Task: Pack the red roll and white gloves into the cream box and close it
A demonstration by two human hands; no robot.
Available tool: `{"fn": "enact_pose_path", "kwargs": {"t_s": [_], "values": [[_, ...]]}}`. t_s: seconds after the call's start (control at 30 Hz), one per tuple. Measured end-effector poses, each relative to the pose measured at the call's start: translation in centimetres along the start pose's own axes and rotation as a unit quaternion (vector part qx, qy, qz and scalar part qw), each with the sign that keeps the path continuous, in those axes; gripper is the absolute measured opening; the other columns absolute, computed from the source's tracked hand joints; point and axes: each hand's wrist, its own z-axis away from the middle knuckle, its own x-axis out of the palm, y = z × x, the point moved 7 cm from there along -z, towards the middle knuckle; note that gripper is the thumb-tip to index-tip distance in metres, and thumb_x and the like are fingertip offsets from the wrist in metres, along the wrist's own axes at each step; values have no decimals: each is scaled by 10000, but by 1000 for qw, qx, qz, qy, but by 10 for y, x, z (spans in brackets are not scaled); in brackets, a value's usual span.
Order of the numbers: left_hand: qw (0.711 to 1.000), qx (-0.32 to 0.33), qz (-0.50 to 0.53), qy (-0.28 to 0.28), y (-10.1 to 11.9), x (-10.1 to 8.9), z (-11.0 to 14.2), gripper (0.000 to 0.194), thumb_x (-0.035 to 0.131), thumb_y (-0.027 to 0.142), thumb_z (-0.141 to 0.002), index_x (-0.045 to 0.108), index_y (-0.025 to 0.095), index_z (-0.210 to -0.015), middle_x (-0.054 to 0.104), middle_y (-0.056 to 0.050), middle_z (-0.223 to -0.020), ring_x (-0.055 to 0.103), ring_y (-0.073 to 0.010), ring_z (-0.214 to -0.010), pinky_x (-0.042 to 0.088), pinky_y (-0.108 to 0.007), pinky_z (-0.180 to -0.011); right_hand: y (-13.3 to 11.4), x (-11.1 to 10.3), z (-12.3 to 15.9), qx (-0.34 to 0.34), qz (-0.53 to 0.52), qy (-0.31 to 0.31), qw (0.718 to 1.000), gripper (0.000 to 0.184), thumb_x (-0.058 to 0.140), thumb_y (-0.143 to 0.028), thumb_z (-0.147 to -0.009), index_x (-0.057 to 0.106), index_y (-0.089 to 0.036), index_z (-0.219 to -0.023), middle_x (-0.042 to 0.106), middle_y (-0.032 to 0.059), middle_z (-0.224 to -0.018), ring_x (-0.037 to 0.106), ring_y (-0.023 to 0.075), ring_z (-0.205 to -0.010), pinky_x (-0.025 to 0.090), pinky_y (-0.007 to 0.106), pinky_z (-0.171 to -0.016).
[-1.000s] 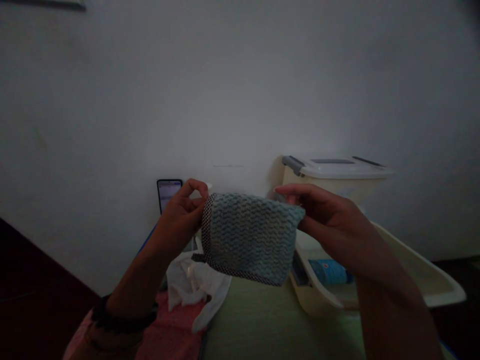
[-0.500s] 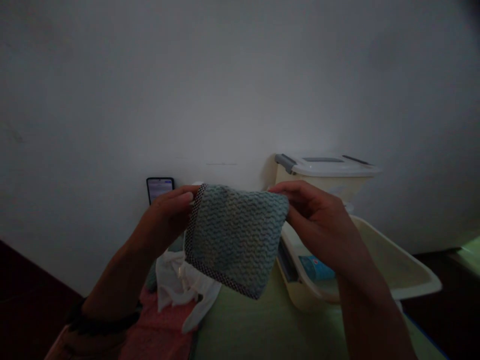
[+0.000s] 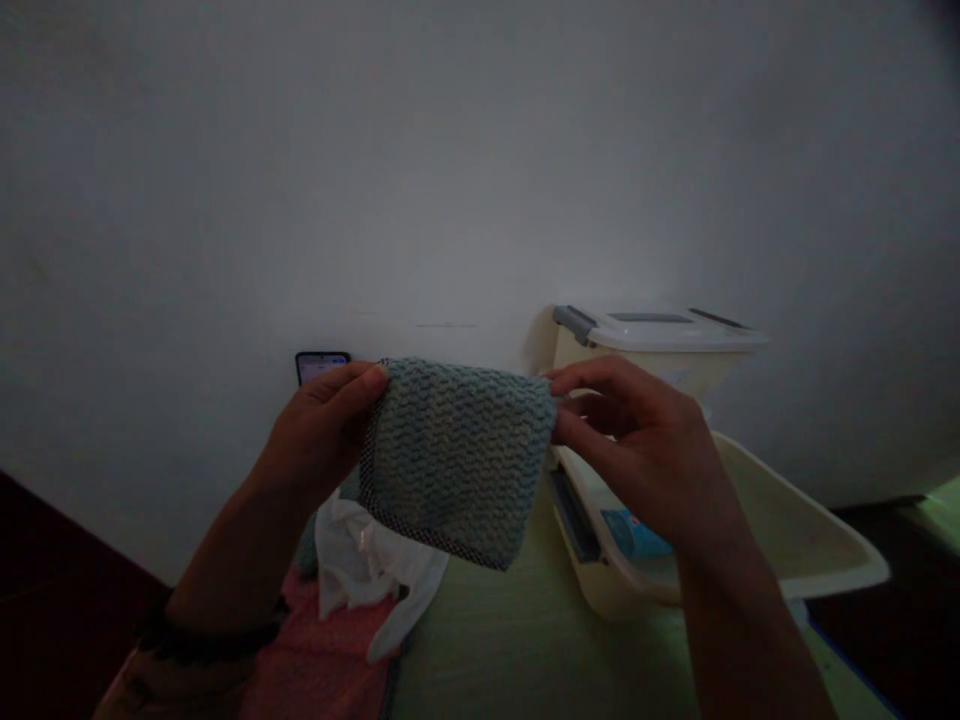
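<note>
A folded teal waffle-weave cloth [image 3: 454, 455] with a dark checked border hangs in the air in front of me. My left hand [image 3: 324, 432] pinches its upper left corner, fingers closed on the fabric. My right hand [image 3: 637, 450] pinches the upper right corner between thumb and forefinger. A dark band sits on my left wrist [image 3: 206, 635]. The cloth's lower edge hangs free above a pale green surface [image 3: 525, 650].
A white crumpled cloth [image 3: 371, 575] lies on a pink fabric [image 3: 315, 670] at lower left. A cream open tub [image 3: 795, 540] holding a blue-labelled item [image 3: 634, 535] stands to the right, a lidded cream bin [image 3: 660, 345] behind it. A lit phone [image 3: 319, 365] leans against the white wall.
Both hands have drawn the cloth slightly up and to the left, and closer together. The view has shifted a little, and the cloth looks narrower.
</note>
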Motion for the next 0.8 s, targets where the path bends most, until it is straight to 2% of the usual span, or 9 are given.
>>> {"fn": "enact_pose_path", "kwargs": {"t_s": [0.07,0.13,0.2,0.27,0.37,0.5,0.6,0.73,0.8], "values": [[1000,1,12,5,1,-2,0,332,898,360,-424,706,143,-586,640,9,-537,555,-92,-508,463,-175,-484,-4,0,-1,-26,40,3,999,27,651,-199,-804,677,-204,-809,699,14,-958,667,140,-850,540,261,-746],[1000,3,15,2,1,-3,0,328,899,357,-428,706,144,-587,652,4,-556,565,-95,-518,469,-177,-490,-6,3,-1,-41,39,-8,998,131,593,-201,-853,710,-202,-793,705,28,-1014,645,152,-970,501,283,-864],[1000,7,12,-5,0,-3,0,320,895,362,-441,710,147,-590,656,3,-564,571,-96,-531,477,-180,-509,-6,5,-2,-38,3,-31,999,185,536,-214,-892,719,-209,-863,704,25,-1025,627,153,-1000,472,303,-912],[1000,16,5,-14,1,-1,-1,304,885,368,-465,710,151,-586,654,7,-557,567,-92,-532,472,-176,-510,-6,8,-2,-22,-40,-57,997,206,507,-249,-912,710,-210,-906,703,19,-973,626,156,-950,475,313,-883],[999,30,-9,-28,2,2,-2,260,861,354,-513,696,161,-567,637,21,-540,548,-86,-512,456,-174,-488,-6,10,-1,1,-82,-78,994,291,460,-335,-935,690,-196,-825,672,14,-816,611,155,-805,491,305,-754],[998,41,-31,-28,5,3,-1,160,791,241,-607,660,166,-553,603,34,-534,526,-80,-508,432,-175,-481,-1,5,-2,28,-39,-19,999,207,599,-367,-854,654,-187,-768,629,0,-745,595,144,-740,481,273,-681],[997,49,-49,-19,7,3,0,129,764,206,-613,652,167,-562,589,33,-538,520,-88,-519,428,-191,-492,6,4,-1,55,-24,27,998,156,649,-334,-818,648,-179,-798,640,1,-742,604,137,-707,486,262,-641],[996,59,-61,-24,6,5,-1,124,753,237,-632,655,177,-586,592,30,-552,523,-99,-530,430,-212,-508,7,7,-1,55,-36,30,997,127,625,-304,-837,617,-179,-810,645,-3,-735,621,128,-712,491,239,-618],[995,63,-67,-26,5,5,-1,122,752,246,-640,658,183,-595,598,34,-558,525,-98,-532,430,-213,-516,7,8,-1,59,-30,31,997,145,592,-317,-861,587,-186,-799,613,-18,-665,615,122,-681,484,235,-605]]}}
